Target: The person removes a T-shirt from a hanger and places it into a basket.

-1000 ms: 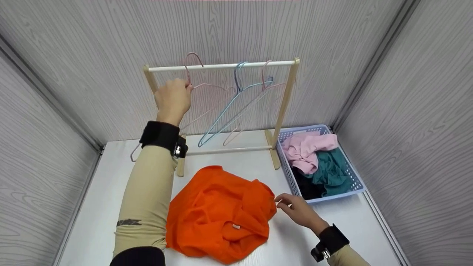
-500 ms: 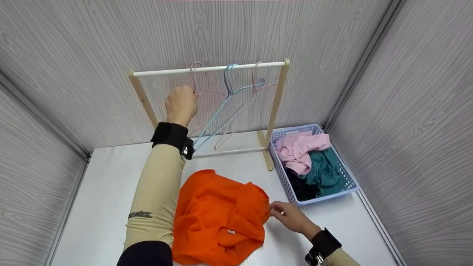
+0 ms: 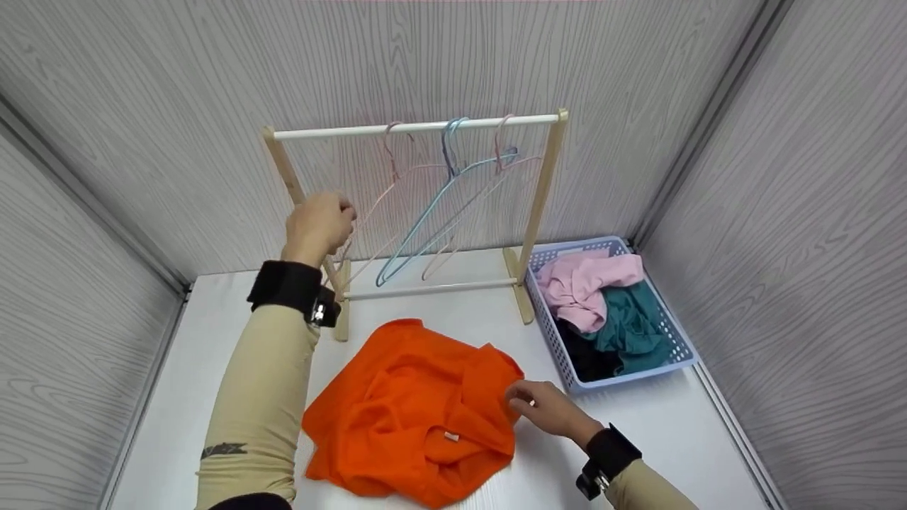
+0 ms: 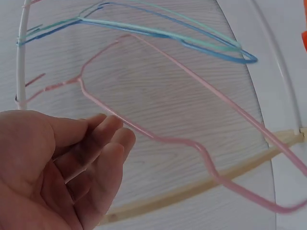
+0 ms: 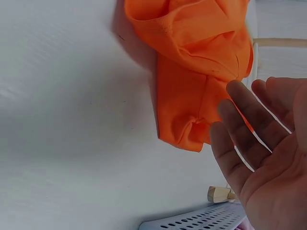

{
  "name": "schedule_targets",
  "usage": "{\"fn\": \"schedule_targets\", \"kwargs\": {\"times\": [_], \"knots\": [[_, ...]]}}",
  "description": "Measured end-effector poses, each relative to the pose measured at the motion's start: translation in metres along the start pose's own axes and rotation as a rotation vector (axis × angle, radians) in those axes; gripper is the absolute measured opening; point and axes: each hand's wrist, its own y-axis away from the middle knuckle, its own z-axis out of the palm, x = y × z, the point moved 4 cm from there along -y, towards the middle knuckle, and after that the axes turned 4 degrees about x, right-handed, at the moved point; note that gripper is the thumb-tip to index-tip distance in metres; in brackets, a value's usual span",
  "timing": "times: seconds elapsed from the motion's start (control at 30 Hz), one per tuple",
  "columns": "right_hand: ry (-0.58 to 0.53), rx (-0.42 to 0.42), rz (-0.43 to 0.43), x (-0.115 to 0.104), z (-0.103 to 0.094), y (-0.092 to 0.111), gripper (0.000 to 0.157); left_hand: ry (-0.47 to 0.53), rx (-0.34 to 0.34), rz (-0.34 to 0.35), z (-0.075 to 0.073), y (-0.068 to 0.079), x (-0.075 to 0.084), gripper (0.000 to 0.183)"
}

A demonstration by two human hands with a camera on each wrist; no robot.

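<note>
My left hand (image 3: 320, 219) is just left of a pink clothes hanger (image 3: 393, 166), fingers loosely bent and holding nothing. In the left wrist view the fingertips are near one arm of that hanger (image 4: 213, 88), whose hook sits over the white rail (image 3: 333, 132). An orange shirt (image 3: 418, 397) lies crumpled on the table, its neck opening and white tag towards the front. My right hand (image 3: 549, 409) hovers at the shirt's right edge. Its fingers are spread and slightly bent in the right wrist view, with nothing in the palm; whether they touch the cloth, I cannot tell.
Blue hangers (image 3: 418, 234) and another pink hanger (image 3: 499, 152) hang further right on the wooden-legged rack. A blue perforated basket (image 3: 631, 379) at the right holds a pink garment (image 3: 584, 283), a teal one (image 3: 634, 329) and a black one (image 3: 584, 354). Grey panels enclose the table.
My left hand has let go of the pink hanger, which now hangs on the rail further right than before, and has drawn down and left. The right hand has shifted slightly left over the shirt's edge.
</note>
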Motion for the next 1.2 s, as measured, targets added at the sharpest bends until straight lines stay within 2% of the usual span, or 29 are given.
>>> {"fn": "schedule_targets", "kwargs": {"times": [0.17, 0.23, 0.3, 0.37, 0.47, 0.57, 0.73, 0.87, 0.97, 1.03, 1.13, 1.2], "knots": [[0.116, 0.084, -0.017, -0.011, 0.004, -0.018, 0.018, 0.021, -0.078, -0.032, 0.008, 0.027, -0.045, 0.033], [0.166, 0.127, 0.008, -0.016, 0.009, -0.024, 0.025, 0.028, -0.099, -0.047, 0.016, 0.039, -0.065, 0.034], [0.188, 0.153, 0.062, -0.022, 0.017, -0.03, 0.039, 0.03, -0.11, -0.07, 0.026, 0.053, -0.087, 0.034], [0.187, 0.121, 0.158, -0.027, 0.031, -0.035, 0.059, 0.042, -0.122, -0.101, 0.038, 0.069, -0.108, 0.035], [0.175, 0.015, 0.297, -0.033, 0.059, -0.04, 0.085, 0.065, -0.146, -0.159, 0.06, 0.094, -0.136, 0.035], [0.257, -0.105, 0.382, -0.039, 0.087, -0.045, 0.098, 0.114, -0.178, -0.197, 0.087, 0.116, -0.152, 0.033], [0.581, -0.212, 0.409, -0.048, 0.12, -0.051, 0.101, 0.195, -0.192, -0.196, 0.127, 0.143, -0.154, 0.026], [0.728, -0.193, 0.352, -0.047, 0.135, -0.054, 0.091, 0.211, -0.171, -0.166, 0.141, 0.152, -0.145, 0.022], [0.747, -0.128, 0.291, -0.044, 0.139, -0.055, 0.077, 0.211, -0.149, -0.137, 0.143, 0.154, -0.137, 0.021], [0.716, -0.065, 0.246, -0.043, 0.137, -0.054, 0.062, 0.212, -0.133, -0.123, 0.143, 0.154, -0.132, 0.02], [0.605, 0.028, 0.168, -0.04, 0.13, -0.054, 0.034, 0.217, -0.121, -0.104, 0.143, 0.155, -0.125, 0.02], [0.495, 0.037, 0.142, -0.035, 0.124, -0.054, 0.018, 0.219, -0.12, -0.095, 0.144, 0.157, -0.122, 0.019]]}}
